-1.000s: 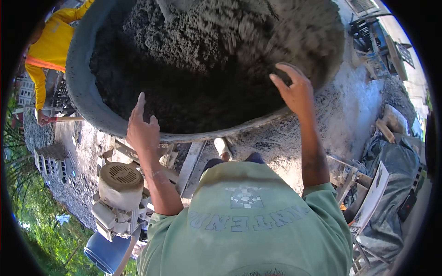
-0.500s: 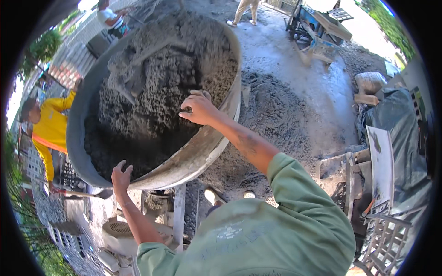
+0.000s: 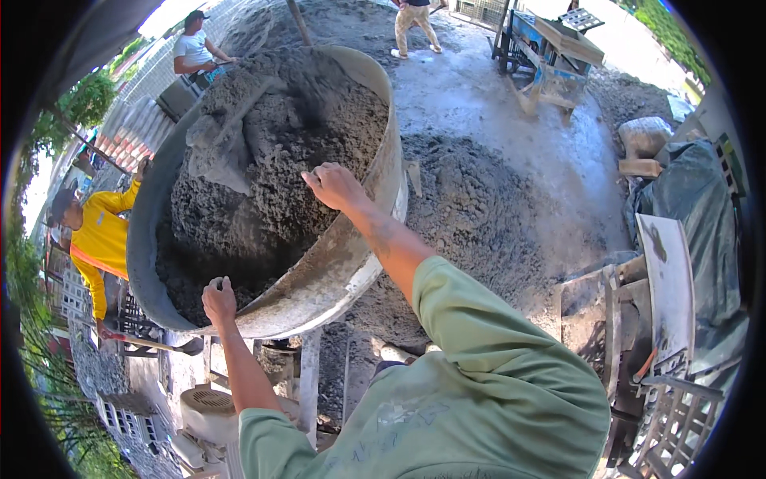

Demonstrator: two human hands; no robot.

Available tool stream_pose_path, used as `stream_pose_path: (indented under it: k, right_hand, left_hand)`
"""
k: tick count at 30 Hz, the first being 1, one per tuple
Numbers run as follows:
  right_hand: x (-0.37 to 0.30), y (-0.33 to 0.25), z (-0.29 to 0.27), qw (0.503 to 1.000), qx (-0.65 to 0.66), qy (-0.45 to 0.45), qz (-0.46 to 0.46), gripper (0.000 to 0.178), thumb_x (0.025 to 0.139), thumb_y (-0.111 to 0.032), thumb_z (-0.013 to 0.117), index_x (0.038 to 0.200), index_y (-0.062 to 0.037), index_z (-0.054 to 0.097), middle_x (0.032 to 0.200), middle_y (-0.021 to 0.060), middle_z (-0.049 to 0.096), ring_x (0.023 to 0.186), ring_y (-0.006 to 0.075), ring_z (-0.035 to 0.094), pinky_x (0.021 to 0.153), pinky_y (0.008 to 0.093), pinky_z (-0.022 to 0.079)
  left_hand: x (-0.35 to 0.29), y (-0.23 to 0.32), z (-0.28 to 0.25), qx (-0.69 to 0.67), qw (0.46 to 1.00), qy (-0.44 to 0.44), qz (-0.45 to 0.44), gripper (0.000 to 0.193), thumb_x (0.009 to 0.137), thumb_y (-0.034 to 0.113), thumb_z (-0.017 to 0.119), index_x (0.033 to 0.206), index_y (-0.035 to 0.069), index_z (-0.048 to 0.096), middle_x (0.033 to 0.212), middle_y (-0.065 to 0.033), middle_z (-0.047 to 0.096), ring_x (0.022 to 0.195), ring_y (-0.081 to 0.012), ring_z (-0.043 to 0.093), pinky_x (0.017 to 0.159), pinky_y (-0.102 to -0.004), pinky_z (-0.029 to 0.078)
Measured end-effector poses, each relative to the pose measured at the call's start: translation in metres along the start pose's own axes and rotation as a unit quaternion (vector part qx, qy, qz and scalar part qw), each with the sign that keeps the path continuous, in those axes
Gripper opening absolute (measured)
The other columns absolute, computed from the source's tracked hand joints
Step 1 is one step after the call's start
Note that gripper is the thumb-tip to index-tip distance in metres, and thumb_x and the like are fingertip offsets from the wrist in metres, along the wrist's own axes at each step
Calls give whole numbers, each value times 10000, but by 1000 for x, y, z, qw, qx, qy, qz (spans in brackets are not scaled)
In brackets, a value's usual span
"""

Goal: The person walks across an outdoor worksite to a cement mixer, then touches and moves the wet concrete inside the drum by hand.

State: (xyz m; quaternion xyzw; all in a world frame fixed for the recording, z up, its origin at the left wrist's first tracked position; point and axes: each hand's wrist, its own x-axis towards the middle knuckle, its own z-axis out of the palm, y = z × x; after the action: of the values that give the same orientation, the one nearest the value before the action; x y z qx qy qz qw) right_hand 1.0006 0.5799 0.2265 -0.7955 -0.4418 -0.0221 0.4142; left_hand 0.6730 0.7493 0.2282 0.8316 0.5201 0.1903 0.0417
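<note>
A large round mixing pan [image 3: 375,239] tilts in front of me, its pale outer wall caked with grey. Wet grey concrete mix [image 3: 279,172] fills it, along with a thickly coated mixing paddle [image 3: 214,148]. My left hand [image 3: 218,303] is at the near rim, fingers loosely bent and slightly apart, nothing visible in them; contact with the rim cannot be made out. Over the mix, inside the right side of the rim, my right hand [image 3: 333,186] has its fingers partly stretched out and holds nothing.
A person in yellow [image 3: 104,231] stands left with a shovel [image 3: 159,343]. Another in white [image 3: 195,52] is beyond the pan; a third person's legs [image 3: 415,28] show at the back. A grey heap [image 3: 471,207] lies right. Below the pan sits a motor [image 3: 209,401].
The pan and surroundings have shifted in view. My left fingers have drawn closer together, and my right hand's fingers have straightened somewhat. The paddle and mix inside the pan have moved.
</note>
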Motion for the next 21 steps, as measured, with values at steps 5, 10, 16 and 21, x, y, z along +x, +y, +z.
stream_pose_path:
  k: [5, 10, 16, 21]
  right_hand:
    - [-7, -3, 3, 995, -62, 55, -45, 435, 950, -417, 439, 897, -31, 633, 970, 152, 633, 980, 318, 576, 831, 466, 451]
    - [-12, -3, 7, 995, -47, 82, -40, 425, 963, -417, 418, 952, -52, 635, 995, 144, 636, 1009, 314, 563, 882, 448, 423]
    - [-3, 23, 16, 986, -61, 130, -90, 427, 970, -411, 407, 953, -52, 636, 997, 139, 641, 1006, 306, 571, 883, 447, 421]
    - [-10, -11, 4, 992, -47, 116, -35, 389, 969, -388, 420, 959, -63, 634, 970, 127, 649, 1007, 295, 571, 880, 446, 417]
  left_hand:
    - [-5, 4, -4, -34, 997, 75, 12, 281, 852, 319, 598, 984, 91, 693, 979, -155, 656, 957, -345, 601, 838, -447, 474]
    - [-7, 0, -3, 7, 999, 39, -8, 273, 846, 310, 602, 1004, 103, 687, 978, -147, 658, 964, -345, 603, 839, -462, 476]
    - [-3, 13, -5, -14, 998, 54, -25, 263, 842, 297, 603, 995, 103, 691, 996, -140, 655, 988, -334, 594, 853, -437, 477]
    - [-10, 2, -9, 10, 998, 52, -37, 265, 849, 280, 597, 1019, 98, 687, 1006, -140, 655, 996, -326, 590, 853, -430, 476]
